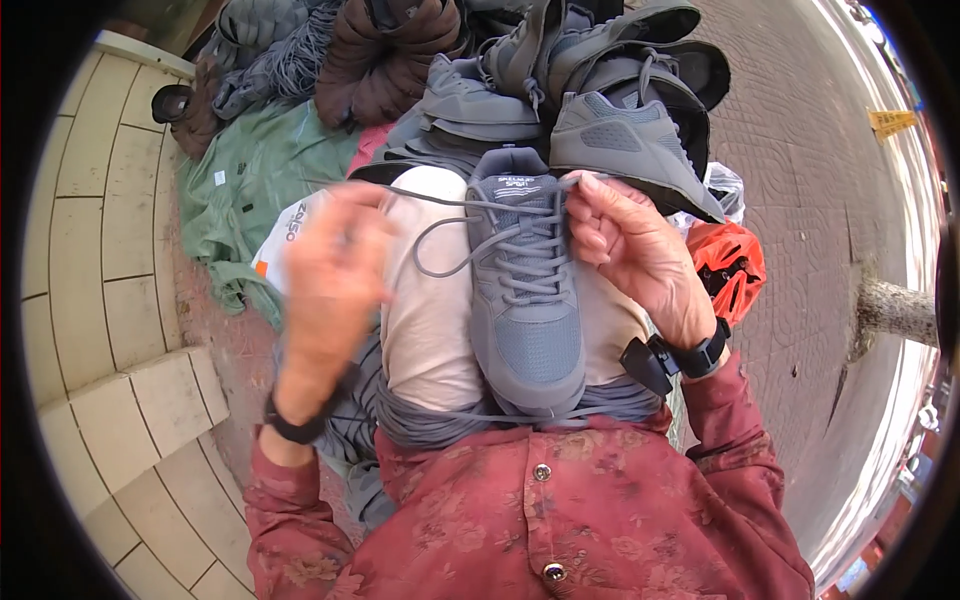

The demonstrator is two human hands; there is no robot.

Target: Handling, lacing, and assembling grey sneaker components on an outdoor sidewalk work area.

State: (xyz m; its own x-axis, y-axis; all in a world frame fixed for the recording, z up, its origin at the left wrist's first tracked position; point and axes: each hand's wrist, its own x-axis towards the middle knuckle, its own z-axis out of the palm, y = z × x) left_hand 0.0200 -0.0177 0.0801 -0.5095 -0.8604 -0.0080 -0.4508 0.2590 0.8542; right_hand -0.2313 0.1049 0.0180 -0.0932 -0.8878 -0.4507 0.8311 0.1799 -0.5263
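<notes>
A grey sneaker (530, 330) lies on my lap between my thighs, toe toward me, its grey shoelace (530, 265) crossing the front in several rows. At the collar's right edge, my right hand (625, 235) pinches a bit of the lace between thumb and forefinger. My left hand (335, 275), smeared by motion, is off to the shoe's left; a length of lace runs from the upper eyelets to its closed fingertips. Between that hand and the shoe hangs a loose lace loop (420, 250). A bundle of grey laces (430, 425) lies across my lap.
Several grey sneakers (625, 140) are heaped ahead of me, beside brown shoe stacks (385, 60) and more laces. Green sheeting (260, 180) lies left, near a tiled wall (85, 220). An orange plastic bag (735, 265) is at right, and a tree trunk (900, 310) stands farther right.
</notes>
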